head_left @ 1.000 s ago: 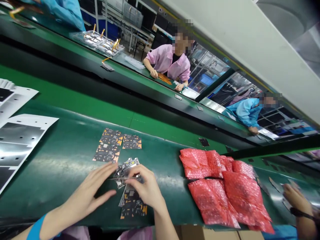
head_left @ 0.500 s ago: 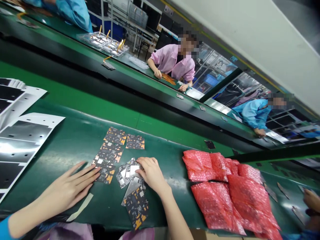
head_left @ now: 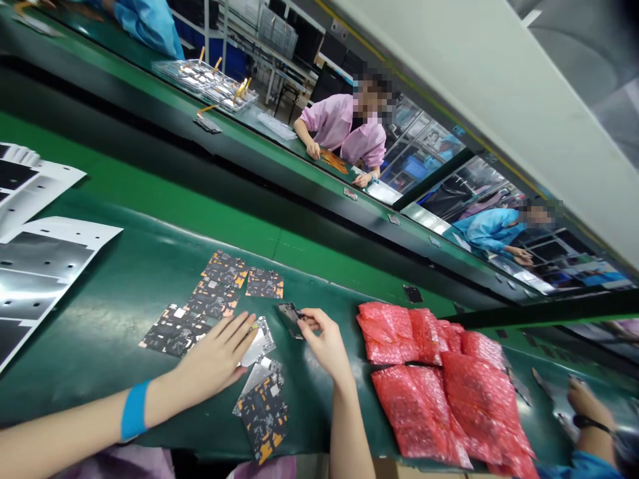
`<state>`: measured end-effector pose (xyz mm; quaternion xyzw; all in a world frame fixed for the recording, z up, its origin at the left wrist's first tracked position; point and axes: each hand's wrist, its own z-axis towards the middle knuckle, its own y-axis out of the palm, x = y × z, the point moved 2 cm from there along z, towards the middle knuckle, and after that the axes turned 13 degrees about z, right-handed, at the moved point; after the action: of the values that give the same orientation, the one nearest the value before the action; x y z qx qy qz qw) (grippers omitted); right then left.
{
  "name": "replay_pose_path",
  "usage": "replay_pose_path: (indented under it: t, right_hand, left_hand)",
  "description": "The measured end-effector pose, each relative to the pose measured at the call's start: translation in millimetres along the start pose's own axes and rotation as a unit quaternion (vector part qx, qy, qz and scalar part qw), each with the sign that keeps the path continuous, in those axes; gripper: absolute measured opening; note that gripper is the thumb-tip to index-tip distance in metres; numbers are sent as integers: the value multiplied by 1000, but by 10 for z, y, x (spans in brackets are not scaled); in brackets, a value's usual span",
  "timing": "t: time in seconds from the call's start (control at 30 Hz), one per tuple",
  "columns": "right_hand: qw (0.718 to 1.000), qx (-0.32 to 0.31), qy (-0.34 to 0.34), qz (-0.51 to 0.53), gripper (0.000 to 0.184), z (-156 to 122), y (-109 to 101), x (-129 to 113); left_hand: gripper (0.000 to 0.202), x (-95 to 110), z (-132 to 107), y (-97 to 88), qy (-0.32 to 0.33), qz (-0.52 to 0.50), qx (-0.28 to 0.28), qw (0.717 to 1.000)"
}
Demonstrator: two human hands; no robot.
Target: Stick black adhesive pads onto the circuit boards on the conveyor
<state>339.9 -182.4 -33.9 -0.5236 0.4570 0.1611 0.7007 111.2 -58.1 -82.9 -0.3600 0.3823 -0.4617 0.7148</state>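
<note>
My left hand (head_left: pixel 217 356) lies flat with fingers stretched out, its fingertips on a silvery circuit board (head_left: pixel 259 342) in a small pile. My right hand (head_left: pixel 322 339) pinches a small dark board (head_left: pixel 290 315) and holds it just above the green belt (head_left: pixel 124 286). A row of black-and-orange circuit boards (head_left: pixel 200 309) lies flat to the left of my hands. One more board (head_left: pixel 263 416) sits near the belt's front edge.
Red bubble bags (head_left: pixel 439 379) are heaped at the right. White and black sheets (head_left: pixel 34 259) lie at the left. Across the far belt a person in pink (head_left: pixel 344 126) works, others in blue nearby. Another person's hand (head_left: pixel 586 402) is at the far right.
My left hand has come back right from the laid-out row onto the pile. My right hand has picked a small dark board up from the pile.
</note>
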Motion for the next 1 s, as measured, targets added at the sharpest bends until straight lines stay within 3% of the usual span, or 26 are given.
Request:
replay_pose_path:
  t: [0.13, 0.23, 0.33, 0.43, 0.5, 0.57, 0.67, 0.73, 0.83, 0.9, 1.0]
  right_hand:
    - [993, 91, 24, -65, 44, -79, 66, 19]
    - [992, 58, 49, -105, 52, -70, 169, -29]
    - [996, -32, 28, -74, 43, -24, 197, -65]
    - [990, -104, -40, -91, 38, -44, 111, -13]
    - [974, -149, -87, -145, 38, -85, 78, 61]
    - [964, -151, -104, -194, 36, -99, 121, 125]
    - [968, -101, -80, -214, 41, -27, 339, 123]
    - [970, -80, -66, -219, 46, 40, 507, 45]
    - [973, -73, -61, -211, 48, 27, 608, -122]
    - [974, -107, -70, -186, 51, -114, 587, -222]
    - [971, -175, -40, -158, 82, -431, 561, -287]
  left_hand:
    - [37, 265, 51, 161, 28, 21, 3, 999]
    - [42, 281, -17, 157, 39, 24, 19, 999]
    - [48, 140, -36, 94, 40, -3, 20, 999]
    - [51, -126, 22, 27, 17, -64, -7, 998]
    - [51, -320, 84, -16, -24, -120, -37, 992]
    - [50, -489, 140, -62, -90, -184, -72, 976]
    - [51, -658, 162, -135, -185, -279, -124, 934]
    - [52, -723, 108, -171, -234, -359, -152, 891]
    - [59, -759, -97, -173, -341, -533, -157, 758]
    - [72, -705, -277, -145, -397, -603, -143, 677]
    - [85, -465, -512, -79, -433, -616, -110, 649]
